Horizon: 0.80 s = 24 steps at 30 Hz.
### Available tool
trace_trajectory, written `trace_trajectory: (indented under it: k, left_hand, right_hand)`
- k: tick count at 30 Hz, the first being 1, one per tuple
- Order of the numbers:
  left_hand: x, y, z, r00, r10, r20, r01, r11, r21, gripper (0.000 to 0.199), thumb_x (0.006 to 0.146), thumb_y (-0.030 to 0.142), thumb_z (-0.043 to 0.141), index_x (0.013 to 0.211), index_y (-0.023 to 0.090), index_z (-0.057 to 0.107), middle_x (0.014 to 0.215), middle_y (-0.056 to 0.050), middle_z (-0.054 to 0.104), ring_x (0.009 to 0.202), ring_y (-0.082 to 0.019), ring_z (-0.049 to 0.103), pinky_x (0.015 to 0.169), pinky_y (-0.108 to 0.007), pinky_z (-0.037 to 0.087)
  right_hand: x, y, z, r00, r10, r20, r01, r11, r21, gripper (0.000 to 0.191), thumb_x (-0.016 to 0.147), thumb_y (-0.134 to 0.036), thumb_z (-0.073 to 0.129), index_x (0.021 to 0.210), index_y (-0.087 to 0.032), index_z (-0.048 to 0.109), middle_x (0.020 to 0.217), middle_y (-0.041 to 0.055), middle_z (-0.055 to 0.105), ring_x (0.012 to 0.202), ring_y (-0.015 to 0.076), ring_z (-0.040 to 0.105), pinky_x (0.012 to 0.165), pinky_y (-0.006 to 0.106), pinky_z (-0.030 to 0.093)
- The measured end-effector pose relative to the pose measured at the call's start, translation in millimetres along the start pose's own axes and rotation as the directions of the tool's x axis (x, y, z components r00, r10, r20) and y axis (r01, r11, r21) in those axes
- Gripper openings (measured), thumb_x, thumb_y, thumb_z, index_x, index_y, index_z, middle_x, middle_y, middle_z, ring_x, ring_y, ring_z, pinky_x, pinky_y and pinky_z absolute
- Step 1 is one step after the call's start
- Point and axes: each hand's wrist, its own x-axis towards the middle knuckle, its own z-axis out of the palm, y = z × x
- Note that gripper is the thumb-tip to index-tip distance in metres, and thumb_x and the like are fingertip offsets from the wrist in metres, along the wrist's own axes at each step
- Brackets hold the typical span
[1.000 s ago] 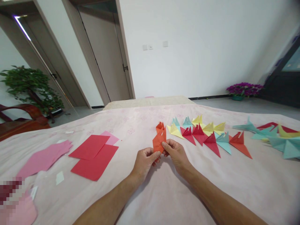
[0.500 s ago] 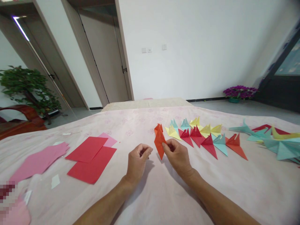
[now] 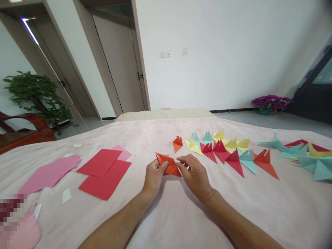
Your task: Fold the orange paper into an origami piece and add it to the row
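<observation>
My left hand (image 3: 153, 174) is closed on a folded orange paper (image 3: 172, 166), thumb on top and fingers behind it. The paper lies sideways, with one point up to the left and another down to the right. Beside its right end is my right hand (image 3: 195, 174), thumb and forefinger a little apart at the paper's edge; whether they touch it I cannot tell. Just beyond my hands stands a small orange paper crane (image 3: 177, 143). To the right are rows of folded cranes, among them a red crane (image 3: 220, 149), a yellow crane (image 3: 194, 146) and a light-blue crane (image 3: 248, 159).
Red paper squares (image 3: 105, 180) and pink sheets (image 3: 49, 173) lie on the left of the pink tablecloth (image 3: 166, 221), near small white scraps (image 3: 66, 195). Larger light-blue folded cranes (image 3: 315, 166) are piled at the far right. A wooden chair (image 3: 28, 124) stands beyond the left edge.
The orange paper has turned from upright to sideways and passed from my right hand into my left. My right hand's fingers have come off it. The view has shifted slightly left.
</observation>
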Motion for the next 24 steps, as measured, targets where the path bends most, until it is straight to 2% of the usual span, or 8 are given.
trace_trajectory:
  k: [1,3,5,7,10,13,18,24]
  left_hand:
    - [1,1,-0.2,1.0,0.0,0.017,0.0,1.0,0.0,0.042,0.073,0.042,0.076,0.101,0.011,0.07,0.085,-0.007,0.073,0.073,-0.019,0.066,0.072,-0.03,0.052]
    - [1,3,0.8,0.999,0.003,0.051,-0.004,1.0,0.013,0.041,0.073,0.042,0.076,0.1,0.012,0.07,0.085,-0.007,0.073,0.072,-0.019,0.066,0.069,-0.029,0.051]
    - [0,5,2.5,0.998,-0.002,0.067,0.0,0.999,0.041,0.039,0.071,0.043,0.078,0.095,0.012,0.071,0.084,-0.007,0.073,0.07,-0.018,0.066,0.064,-0.026,0.05]
    - [-2,6,3.8,0.998,-0.013,0.061,0.01,0.998,0.057,0.038,0.068,0.043,0.08,0.09,0.013,0.071,0.081,-0.007,0.073,0.068,-0.017,0.065,0.061,-0.025,0.048]
    - [-2,5,3.9,0.999,-0.026,0.029,0.025,0.999,0.048,0.038,0.068,0.045,0.079,0.086,0.013,0.07,0.075,-0.005,0.071,0.063,-0.015,0.062,0.06,-0.024,0.047]
    - [-1,4,2.4,1.0,-0.014,0.005,0.014,0.998,0.057,0.037,0.071,0.048,0.075,0.078,0.012,0.069,0.068,-0.002,0.066,0.058,-0.012,0.055,0.056,-0.022,0.042]
    - [0,3,-0.8,1.0,0.011,0.015,-0.012,0.995,0.099,0.036,0.075,0.048,0.072,0.071,0.012,0.067,0.064,0.0,0.06,0.057,-0.01,0.048,0.055,-0.021,0.038]
    - [0,1,-0.9,1.0,0.016,0.022,-0.019,0.986,0.164,0.034,0.075,0.046,0.072,0.072,0.013,0.068,0.064,0.0,0.061,0.055,-0.01,0.047,0.052,-0.021,0.036]
  right_hand:
    - [3,2,0,0.998,0.06,-0.011,-0.06,0.997,0.043,0.02,0.089,-0.033,0.058,0.101,-0.021,0.068,0.092,0.0075,0.068,0.079,0.0203,0.059,0.075,0.033,0.045]
    - [7,4,0,0.983,0.174,0.055,-0.181,0.973,0.147,0.025,0.085,-0.038,0.061,0.101,-0.021,0.069,0.093,0.0071,0.069,0.077,0.02,0.059,0.073,0.033,0.046]
    - [10,3,1,0.949,0.266,0.167,-0.304,0.913,0.273,0.025,0.083,-0.041,0.061,0.091,-0.019,0.071,0.086,0.0062,0.07,0.074,0.0193,0.059,0.069,0.031,0.045]
    - [10,1,3,0.914,0.327,0.241,-0.402,0.816,0.414,0.028,0.081,-0.044,0.063,0.077,-0.018,0.069,0.073,0.0046,0.068,0.066,0.0173,0.057,0.061,0.029,0.043]
    - [8,-2,6,0.878,0.388,0.282,-0.478,0.664,0.575,0.032,0.074,-0.048,0.068,0.068,-0.017,0.065,0.062,0.0011,0.061,0.056,0.0131,0.049,0.054,0.026,0.036]
    - [4,-2,8,0.853,0.416,0.315,-0.517,0.583,0.627,0.035,0.071,-0.051,0.073,0.067,-0.016,0.064,0.057,-0.0018,0.056,0.052,0.0102,0.043,0.051,0.025,0.032]
    - [0,-3,10,0.833,0.401,0.382,-0.553,0.554,0.623,0.034,0.072,-0.049,0.073,0.072,-0.017,0.062,0.058,-0.0027,0.055,0.05,0.009,0.042,0.05,0.024,0.03]
    - [0,-3,11,0.848,0.372,0.377,-0.529,0.631,0.567,0.037,0.073,-0.053,0.071,0.07,-0.017,0.062,0.057,-0.002,0.054,0.049,0.0096,0.041,0.048,0.024,0.029]
